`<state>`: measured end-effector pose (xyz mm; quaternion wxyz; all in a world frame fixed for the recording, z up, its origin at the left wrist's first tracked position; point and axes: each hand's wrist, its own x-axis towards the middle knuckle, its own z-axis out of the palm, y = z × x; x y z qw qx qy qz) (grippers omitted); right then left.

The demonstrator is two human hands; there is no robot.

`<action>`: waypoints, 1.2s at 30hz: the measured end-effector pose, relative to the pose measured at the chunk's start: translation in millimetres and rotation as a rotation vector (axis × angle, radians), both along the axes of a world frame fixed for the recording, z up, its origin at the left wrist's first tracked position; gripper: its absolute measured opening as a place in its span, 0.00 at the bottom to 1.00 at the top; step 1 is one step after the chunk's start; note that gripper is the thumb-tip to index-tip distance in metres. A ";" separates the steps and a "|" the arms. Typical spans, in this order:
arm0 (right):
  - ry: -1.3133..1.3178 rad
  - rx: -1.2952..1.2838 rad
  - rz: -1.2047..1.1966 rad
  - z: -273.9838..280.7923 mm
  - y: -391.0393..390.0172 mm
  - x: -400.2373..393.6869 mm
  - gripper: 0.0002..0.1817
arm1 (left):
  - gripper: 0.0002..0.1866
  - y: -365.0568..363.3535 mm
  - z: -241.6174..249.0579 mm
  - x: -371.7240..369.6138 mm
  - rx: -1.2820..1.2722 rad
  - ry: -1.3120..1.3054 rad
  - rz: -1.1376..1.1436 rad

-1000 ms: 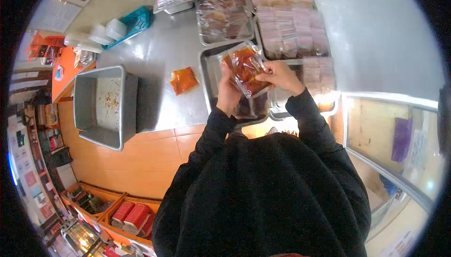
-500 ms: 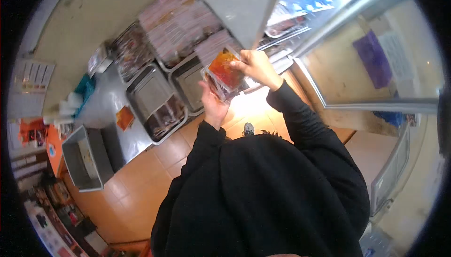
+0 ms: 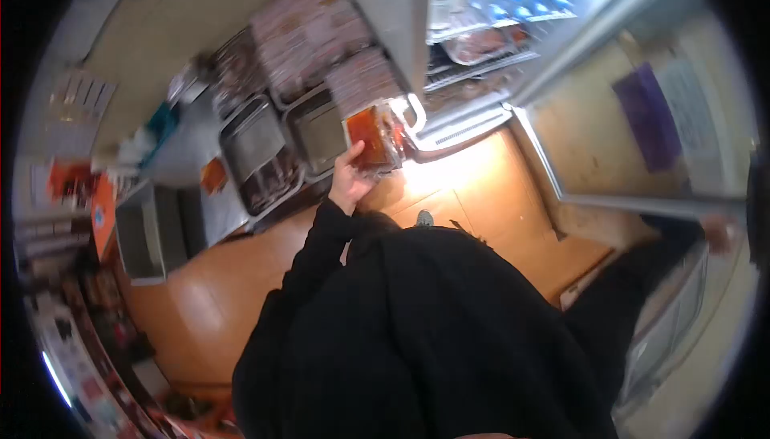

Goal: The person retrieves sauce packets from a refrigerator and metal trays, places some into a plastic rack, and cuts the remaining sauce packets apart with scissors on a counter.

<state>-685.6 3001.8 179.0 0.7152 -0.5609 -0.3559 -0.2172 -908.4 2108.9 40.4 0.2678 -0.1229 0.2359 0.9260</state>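
My left hand is closed on a stack of clear plastic packets with orange-red contents, the thumb lying over the top one. The stack is in front of the steel trays. Far out to the right, my right hand is at the edge of the open glass refrigerator door. Motion smears its fingers, so their grip cannot be made out. A single orange packet lies on the steel counter, away from both hands.
A steel tray partly filled with dark packets stands beside another steel tray. Behind them are stacked pale packets. A deep grey bin is at the left. The lit refrigerator holds blue-patterned items and a tray of food.
My right hand has let go of the packets and swung far right to the refrigerator door. My left hand keeps the stack. The view has shifted, showing more of the refrigerator's inside.
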 end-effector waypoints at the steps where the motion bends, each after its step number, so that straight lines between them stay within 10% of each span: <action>1: 0.003 -0.312 0.163 45.4 -103.7 -8.4 0.38 | 0.27 -11.7 5.2 3.5 0.020 0.021 -0.014; 9: 0.451 -0.279 1.399 95.0 -124.6 -1.6 0.26 | 0.28 -36.1 17.2 24.0 0.121 0.071 0.001; 25: 0.454 -0.215 1.500 47.6 -151.7 21.4 0.34 | 0.27 5.9 27.2 16.3 0.084 0.031 -0.209; 33: 0.576 -0.101 1.546 53.5 -393.1 2.3 0.46 | 0.30 -0.8 17.3 2.6 0.100 0.004 -0.190; 36: 0.278 -0.254 1.980 42.1 -411.9 5.1 0.44 | 0.30 -19.2 17.7 -3.2 0.138 0.023 -0.168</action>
